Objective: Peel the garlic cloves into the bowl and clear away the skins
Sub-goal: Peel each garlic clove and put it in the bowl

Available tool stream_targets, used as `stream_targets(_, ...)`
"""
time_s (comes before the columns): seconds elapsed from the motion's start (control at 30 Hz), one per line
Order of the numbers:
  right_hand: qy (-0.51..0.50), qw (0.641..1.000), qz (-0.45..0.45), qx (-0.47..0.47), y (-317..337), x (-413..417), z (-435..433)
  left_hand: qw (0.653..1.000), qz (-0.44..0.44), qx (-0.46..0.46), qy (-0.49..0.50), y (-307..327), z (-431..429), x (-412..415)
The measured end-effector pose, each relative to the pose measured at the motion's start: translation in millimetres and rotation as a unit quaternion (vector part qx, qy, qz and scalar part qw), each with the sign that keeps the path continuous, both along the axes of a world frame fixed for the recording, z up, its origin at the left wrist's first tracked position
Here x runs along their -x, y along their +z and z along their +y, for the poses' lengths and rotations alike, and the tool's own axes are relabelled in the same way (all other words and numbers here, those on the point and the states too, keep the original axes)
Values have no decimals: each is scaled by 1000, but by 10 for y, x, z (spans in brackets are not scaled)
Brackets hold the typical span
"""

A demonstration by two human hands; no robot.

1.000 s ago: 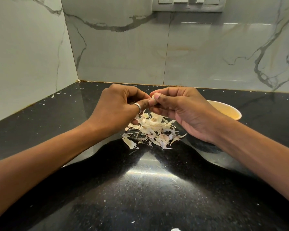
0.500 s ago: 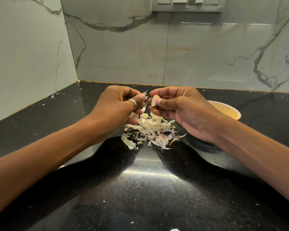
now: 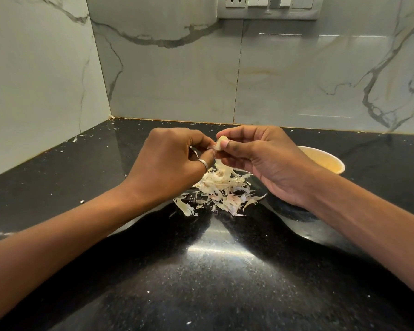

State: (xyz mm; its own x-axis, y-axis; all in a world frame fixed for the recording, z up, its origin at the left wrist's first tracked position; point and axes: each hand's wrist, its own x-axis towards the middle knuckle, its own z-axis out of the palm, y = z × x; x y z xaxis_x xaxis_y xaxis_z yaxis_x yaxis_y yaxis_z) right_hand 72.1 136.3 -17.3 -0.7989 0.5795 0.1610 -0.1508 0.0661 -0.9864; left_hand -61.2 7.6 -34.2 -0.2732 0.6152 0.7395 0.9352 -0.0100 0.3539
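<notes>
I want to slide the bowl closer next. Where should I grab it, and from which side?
Take the bowl by its rim on the right side, coming down from above. It stands upright, mouth open, and that arc is bare; its left part is hidden behind the right hand, which pinches the garlic clove together with the left hand.

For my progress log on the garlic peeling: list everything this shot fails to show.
- Bowl contents: head view; the right hand and forearm cover most of it, only the far rim shows.
- Garlic clove: fingertips of both hands, left hand included, hide how much skin remains.
- Switch plate: cut off by the top edge.
- Skin pile: its far part lies under the hands.
</notes>
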Motion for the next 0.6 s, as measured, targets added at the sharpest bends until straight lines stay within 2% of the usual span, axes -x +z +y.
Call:
stream_targets(0.47, 19, 1000, -1, 6, -45, 36, -12, 999, 21, 18, 21, -14, 2, -9)
stream_targets(0.6, 27, 1000, -3, 9, -34, 39, -8, 998, -33, 33, 28, -12, 24, -8)
